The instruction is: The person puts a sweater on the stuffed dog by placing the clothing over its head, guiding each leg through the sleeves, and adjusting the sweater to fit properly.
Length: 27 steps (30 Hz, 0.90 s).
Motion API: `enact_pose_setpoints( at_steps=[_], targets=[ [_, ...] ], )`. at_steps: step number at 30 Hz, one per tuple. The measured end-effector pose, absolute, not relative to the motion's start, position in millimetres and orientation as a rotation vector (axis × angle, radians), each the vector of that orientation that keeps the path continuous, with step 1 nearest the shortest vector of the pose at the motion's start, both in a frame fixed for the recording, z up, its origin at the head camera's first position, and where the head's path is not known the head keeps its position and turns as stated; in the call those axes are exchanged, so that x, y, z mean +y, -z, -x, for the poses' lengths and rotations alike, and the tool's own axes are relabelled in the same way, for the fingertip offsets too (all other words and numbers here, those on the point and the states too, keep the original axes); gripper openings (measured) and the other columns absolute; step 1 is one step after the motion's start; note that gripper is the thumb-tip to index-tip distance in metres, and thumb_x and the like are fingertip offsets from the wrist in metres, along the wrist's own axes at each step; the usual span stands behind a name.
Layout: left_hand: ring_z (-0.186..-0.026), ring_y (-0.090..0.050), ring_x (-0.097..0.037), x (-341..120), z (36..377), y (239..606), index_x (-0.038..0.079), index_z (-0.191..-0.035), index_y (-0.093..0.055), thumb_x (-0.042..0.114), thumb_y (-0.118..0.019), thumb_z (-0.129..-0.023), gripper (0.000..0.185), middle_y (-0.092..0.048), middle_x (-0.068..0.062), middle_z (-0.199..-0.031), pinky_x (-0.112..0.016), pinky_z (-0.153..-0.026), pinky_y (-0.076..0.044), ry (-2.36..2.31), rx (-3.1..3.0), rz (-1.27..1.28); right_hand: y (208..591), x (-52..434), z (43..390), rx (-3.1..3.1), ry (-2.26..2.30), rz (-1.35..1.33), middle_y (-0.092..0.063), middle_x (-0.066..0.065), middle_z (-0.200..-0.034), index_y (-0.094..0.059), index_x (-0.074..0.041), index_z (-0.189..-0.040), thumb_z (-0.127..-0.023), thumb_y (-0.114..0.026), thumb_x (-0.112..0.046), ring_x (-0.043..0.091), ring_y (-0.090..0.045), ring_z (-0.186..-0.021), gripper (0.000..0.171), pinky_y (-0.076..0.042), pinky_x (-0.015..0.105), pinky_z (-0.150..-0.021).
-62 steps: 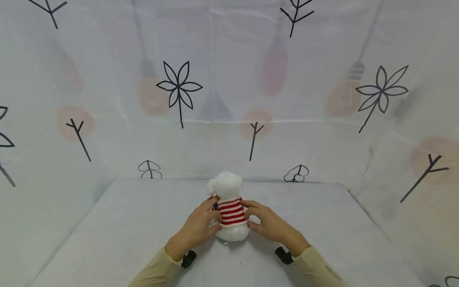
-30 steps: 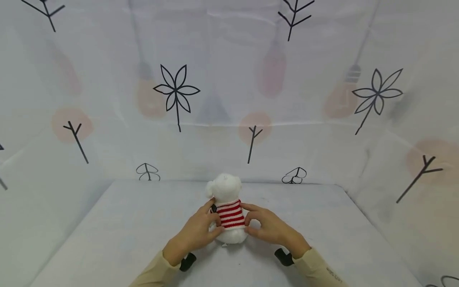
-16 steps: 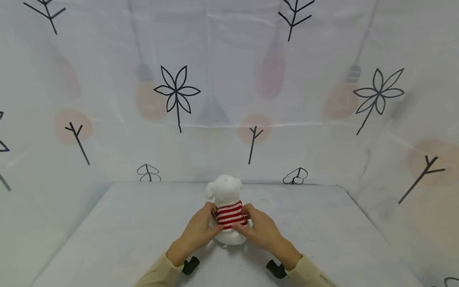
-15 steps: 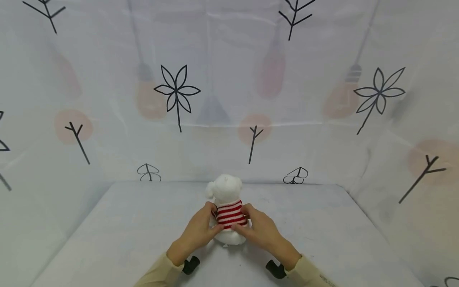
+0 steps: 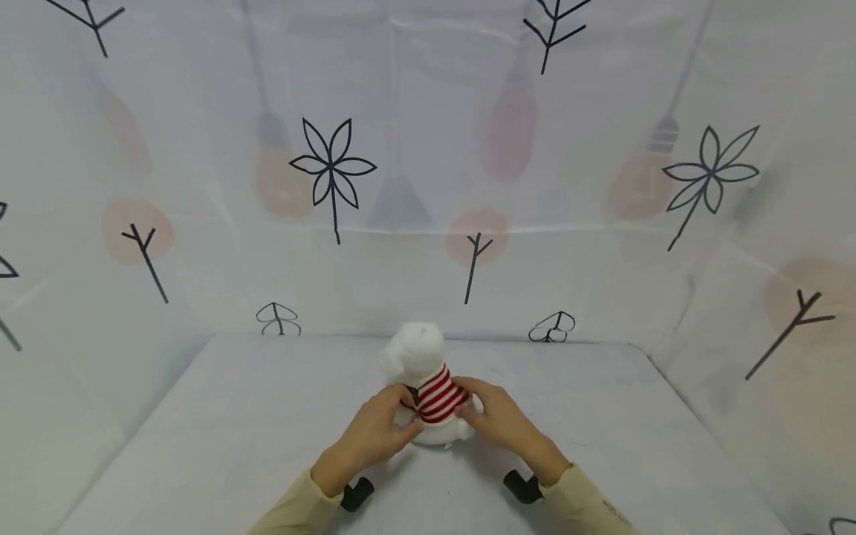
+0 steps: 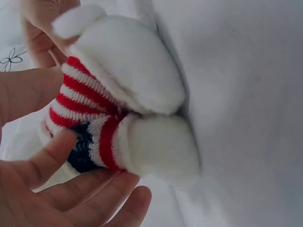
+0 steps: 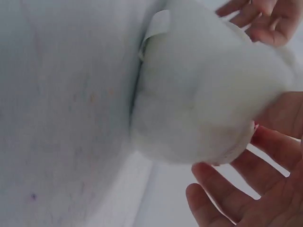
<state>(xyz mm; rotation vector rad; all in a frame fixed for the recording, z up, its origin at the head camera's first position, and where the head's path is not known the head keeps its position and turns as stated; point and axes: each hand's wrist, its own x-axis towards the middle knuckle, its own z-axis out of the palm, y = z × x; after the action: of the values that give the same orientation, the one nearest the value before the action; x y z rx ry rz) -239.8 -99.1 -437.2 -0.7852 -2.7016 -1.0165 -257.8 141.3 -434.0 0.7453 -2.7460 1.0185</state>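
Observation:
A white plush bear (image 5: 420,355) in a red-and-white striped sweater (image 5: 439,398) stands on the white-covered table (image 5: 234,423), leaning to the left with its back to me. My left hand (image 5: 376,433) holds its left side, and my right hand (image 5: 496,420) holds its right side. In the left wrist view the bear (image 6: 137,94) lies between my thumb and my fingers (image 6: 90,198), and a dark patch shows on the sweater's front. In the right wrist view the bear's white bottom (image 7: 199,99) rests on the cloth with my right fingers (image 7: 236,189) curved beside it.
A pale cloth backdrop (image 5: 401,186) printed with flowers and twigs closes in the table at the back and on both sides. Black camera mounts (image 5: 354,493) (image 5: 523,487) sit under both wrists. Bare tabletop spreads left and right of the bear.
The bear has tipped and turned to the left, so its stripes now run slantwise. Both hands stay on its sides, the left a little lower than before.

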Motion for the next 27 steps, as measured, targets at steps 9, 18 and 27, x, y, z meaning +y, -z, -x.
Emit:
enact_pose_setpoints(
  at_steps=[9,18,27],
  targets=[
    [-0.068,-0.049,-0.014,-98.3,237.9,433.5,0.010,-0.087,-0.053,0.019,-0.068,-0.086,0.017,-0.059,-0.002,-0.086,-0.029,-0.060,-0.043,1.073,-2.659,0.574,430.9,147.6,259.9,-2.618,-0.915,-0.697,-0.065,0.001,-0.117,-0.065,-0.010,-0.119,-0.090,-0.065,-0.016,0.022,-0.058,-0.112,0.030,-0.045,0.046,-0.093],
    [-0.107,-0.055,-0.032,-105.1,247.4,434.7,0.001,-0.130,-0.043,0.014,-0.067,-0.086,0.052,-0.052,-0.016,-0.124,-0.043,-0.083,-0.048,1.247,-2.424,0.401,435.5,126.9,245.7,-2.544,-0.461,-0.619,-0.060,0.003,-0.101,-0.060,-0.009,-0.118,-0.073,-0.078,-0.049,0.020,-0.058,-0.088,0.063,-0.050,0.037,-0.073],
    [-0.108,-0.057,-0.026,-105.0,245.3,430.0,0.004,-0.131,-0.046,0.010,-0.067,-0.087,0.049,-0.055,-0.011,-0.124,-0.042,-0.082,-0.052,1.384,-2.334,0.552,437.5,125.3,245.6,-2.539,-0.447,-0.622,-0.057,0.002,-0.101,-0.059,-0.011,-0.120,-0.072,-0.082,-0.039,0.018,-0.056,-0.086,0.060,-0.048,0.035,-0.071]
  ],
)
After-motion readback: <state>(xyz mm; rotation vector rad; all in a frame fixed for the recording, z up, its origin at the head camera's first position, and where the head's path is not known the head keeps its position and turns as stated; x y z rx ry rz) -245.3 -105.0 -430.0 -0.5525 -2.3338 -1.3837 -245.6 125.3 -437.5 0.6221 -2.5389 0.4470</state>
